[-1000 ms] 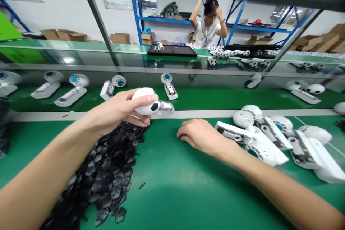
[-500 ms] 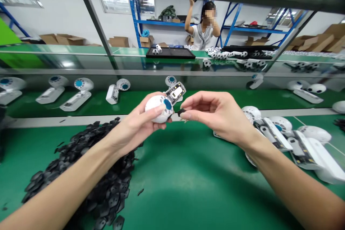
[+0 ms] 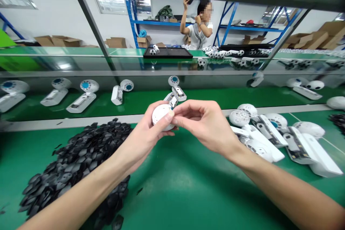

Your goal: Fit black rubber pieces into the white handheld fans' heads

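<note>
Grasped by fingers of the left hand point(image 3: 145, 131), above the far edge of the desk point(image 3: 180, 190): white ball-headed device point(image 3: 159, 113). Against its side, bent fingers of the right hand point(image 3: 206, 124), grip hidden, impossible to tell. Probably light, stiff, slippery; best held around the ball point(image 3: 159, 113).

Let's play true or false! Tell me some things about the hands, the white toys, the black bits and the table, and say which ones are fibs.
1. The left hand holds a white toy. True.
2. The right hand is up close to that same toy. True.
3. More white toys lie near the right arm. True.
4. The big pile of black bits is by the right arm. False: the black bits are piled by the left arm.
5. The table is red. False: the table is green.
</note>
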`<state>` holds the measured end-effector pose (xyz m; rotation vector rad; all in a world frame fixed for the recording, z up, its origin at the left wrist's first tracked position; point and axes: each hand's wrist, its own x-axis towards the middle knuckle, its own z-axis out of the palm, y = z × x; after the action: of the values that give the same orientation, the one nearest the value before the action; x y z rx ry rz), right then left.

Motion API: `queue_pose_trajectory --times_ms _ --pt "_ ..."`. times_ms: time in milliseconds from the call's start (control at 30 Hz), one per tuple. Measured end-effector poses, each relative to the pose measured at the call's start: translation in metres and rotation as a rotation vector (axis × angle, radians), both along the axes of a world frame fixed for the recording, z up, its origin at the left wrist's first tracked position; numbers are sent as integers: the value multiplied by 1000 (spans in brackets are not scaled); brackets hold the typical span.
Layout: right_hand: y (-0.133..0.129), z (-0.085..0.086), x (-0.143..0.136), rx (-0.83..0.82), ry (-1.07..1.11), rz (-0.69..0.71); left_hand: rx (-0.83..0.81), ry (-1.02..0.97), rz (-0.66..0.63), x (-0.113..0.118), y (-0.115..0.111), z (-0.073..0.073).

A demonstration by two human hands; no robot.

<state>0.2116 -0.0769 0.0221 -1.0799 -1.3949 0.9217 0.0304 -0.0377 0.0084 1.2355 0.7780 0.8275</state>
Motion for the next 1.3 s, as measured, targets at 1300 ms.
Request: queue_pose_trajectory --times_ms 1300 --pt "-15 18 14 -135 -275 24 335 -137 190 -12 22 9"
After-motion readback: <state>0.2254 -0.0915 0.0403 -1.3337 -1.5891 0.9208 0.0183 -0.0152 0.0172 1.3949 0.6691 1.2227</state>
